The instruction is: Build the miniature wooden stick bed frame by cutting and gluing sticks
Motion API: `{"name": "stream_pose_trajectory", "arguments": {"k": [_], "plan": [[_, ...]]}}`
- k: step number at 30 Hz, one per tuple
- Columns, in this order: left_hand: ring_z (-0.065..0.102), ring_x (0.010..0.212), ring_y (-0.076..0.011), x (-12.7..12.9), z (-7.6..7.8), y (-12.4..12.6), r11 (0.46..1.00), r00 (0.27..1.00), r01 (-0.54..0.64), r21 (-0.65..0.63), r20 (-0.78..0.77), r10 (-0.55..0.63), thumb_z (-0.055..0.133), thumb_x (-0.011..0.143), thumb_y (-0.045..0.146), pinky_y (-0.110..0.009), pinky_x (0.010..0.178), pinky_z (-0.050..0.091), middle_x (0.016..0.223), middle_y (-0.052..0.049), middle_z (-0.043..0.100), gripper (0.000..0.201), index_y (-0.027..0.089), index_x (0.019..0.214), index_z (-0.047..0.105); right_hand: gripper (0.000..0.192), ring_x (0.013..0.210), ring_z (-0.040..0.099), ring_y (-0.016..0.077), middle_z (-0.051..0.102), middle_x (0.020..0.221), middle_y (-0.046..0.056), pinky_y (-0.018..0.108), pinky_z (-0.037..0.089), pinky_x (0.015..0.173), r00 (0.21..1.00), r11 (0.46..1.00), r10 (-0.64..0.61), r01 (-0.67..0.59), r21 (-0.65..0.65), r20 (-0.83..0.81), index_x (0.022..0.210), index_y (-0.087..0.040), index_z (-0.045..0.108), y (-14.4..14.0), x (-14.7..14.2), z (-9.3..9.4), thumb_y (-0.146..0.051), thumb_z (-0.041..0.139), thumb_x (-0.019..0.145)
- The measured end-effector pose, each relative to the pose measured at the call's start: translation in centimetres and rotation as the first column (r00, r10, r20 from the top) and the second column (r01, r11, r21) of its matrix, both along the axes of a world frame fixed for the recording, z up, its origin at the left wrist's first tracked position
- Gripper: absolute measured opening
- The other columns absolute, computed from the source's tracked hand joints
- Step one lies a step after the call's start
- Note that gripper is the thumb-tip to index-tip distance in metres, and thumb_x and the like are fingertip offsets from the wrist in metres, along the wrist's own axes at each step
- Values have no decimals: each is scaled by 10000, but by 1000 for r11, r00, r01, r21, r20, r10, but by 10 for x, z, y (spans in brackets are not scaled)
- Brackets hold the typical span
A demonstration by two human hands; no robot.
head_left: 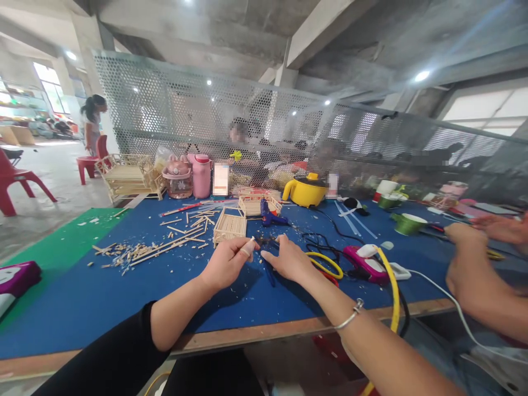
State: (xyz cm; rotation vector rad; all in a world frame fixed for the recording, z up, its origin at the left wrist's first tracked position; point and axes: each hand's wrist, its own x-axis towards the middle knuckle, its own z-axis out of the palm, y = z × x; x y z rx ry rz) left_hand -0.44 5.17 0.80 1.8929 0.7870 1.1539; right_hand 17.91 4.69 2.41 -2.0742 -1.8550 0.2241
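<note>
My left hand (229, 261) is closed in a pinch near the front middle of the table. A small pale tip shows at its fingers, too small to name for certain. Beside it, my right hand (291, 259) has its thumb and forefinger apart, close to a dark tool with a blue handle (270, 273), which looks like pliers. Part of that tool is hidden by the hand. Just beyond my left hand stands a small frame of wooden sticks (230, 225). A blue glue gun (270, 214) rests behind my hands, next to a second stick frame (249, 205).
Loose wooden sticks (165, 250) lie scattered at left. A yellow pot (307, 191), pink flask (201, 176) and pink jar (178, 179) line the back. Cables and a purple power strip (367, 264) lie right. Another person's hands (474, 242) work at far right.
</note>
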Motion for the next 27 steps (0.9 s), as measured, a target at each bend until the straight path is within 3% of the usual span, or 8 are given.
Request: {"name": "stream_pose_trajectory", "arguments": {"k": [5,8,10,14,18,22,25,27], "plan": [[522,625,-126,-2,-1,3,998,996,-62,32,-69,64,376,914,474,-232,622,411,644,-4,577,445,139,887,667,436,1255,446,302,517,1297,177,450,346,988,981,992,24,-46,114,193,1310,-181,436,-9,10,8,-348,371,912],[516,607,-123,-1,0,1,996,994,-77,37,-77,80,371,918,464,-227,601,401,634,-5,574,444,133,885,667,360,1076,561,381,597,1103,243,504,412,863,964,999,-31,24,29,264,1145,-104,582,-20,45,13,-268,463,848],[516,598,-120,0,0,0,996,993,-75,43,-84,79,371,920,458,-224,595,398,630,-5,578,443,132,883,668,351,1010,595,383,614,1055,239,482,438,819,961,999,-10,22,-41,278,1096,-97,624,-27,67,11,-286,513,822],[530,600,-123,0,0,-1,996,992,-68,65,-100,74,356,925,456,-224,604,408,629,-5,588,445,139,889,667,480,1061,584,344,580,1151,230,433,431,855,967,998,15,0,-59,253,1267,-106,530,-35,89,2,-277,520,819],[530,607,-130,0,1,-2,992,989,-66,110,-125,80,352,927,445,-236,611,414,633,-11,595,433,145,880,660,502,977,620,259,650,1064,128,348,446,815,986,995,88,-81,-55,144,1271,-177,516,-34,93,1,-225,563,774],[515,597,-131,-1,3,-3,987,986,-41,157,-153,65,370,923,429,-239,588,397,615,-12,586,414,151,822,659,440,591,573,157,610,685,-7,254,419,542,996,995,89,-88,-53,23,1188,-169,546,-36,92,6,-265,572,759],[494,600,-125,-1,3,-5,984,984,-23,175,-168,53,383,919,405,-238,586,376,617,-7,570,394,154,754,637,489,509,477,121,500,586,-60,242,390,497,972,993,108,-115,-25,-208,1149,-158,551,-44,83,8,-374,639,718],[490,608,-123,-1,4,-7,984,984,-16,179,-170,47,380,921,391,-240,595,370,624,-4,562,385,156,736,620,497,528,456,112,485,612,-60,249,403,528,893,985,159,-171,8,-421,1131,-174,550,-51,71,8,-362,666,686]]}}
